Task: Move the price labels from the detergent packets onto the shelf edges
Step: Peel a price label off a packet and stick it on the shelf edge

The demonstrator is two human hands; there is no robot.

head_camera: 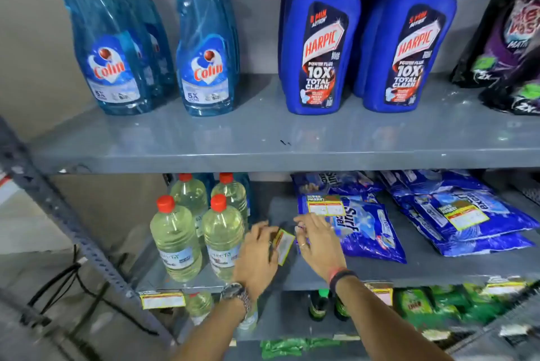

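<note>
My left hand (256,255) grips a yellow price label (283,245), held upright over the middle shelf (438,270). My right hand (318,241) hovers just right of the label with fingers spread, beside a stack of blue Surf detergent packets (362,229). Another price label (324,205) lies on that stack. A second stack of blue packets (467,214) to the right carries its own price label (464,216). Price labels (162,299) (380,292) are fixed along the middle shelf's front edge.
Clear bottles with red caps (175,241) stand left of my hands. The top shelf (263,153) holds Colin spray bottles (111,48), Harpic bottles (318,39) and dark pouches (511,39). Green packs (432,305) fill the lower shelf. A slotted grey upright (58,208) runs at the left.
</note>
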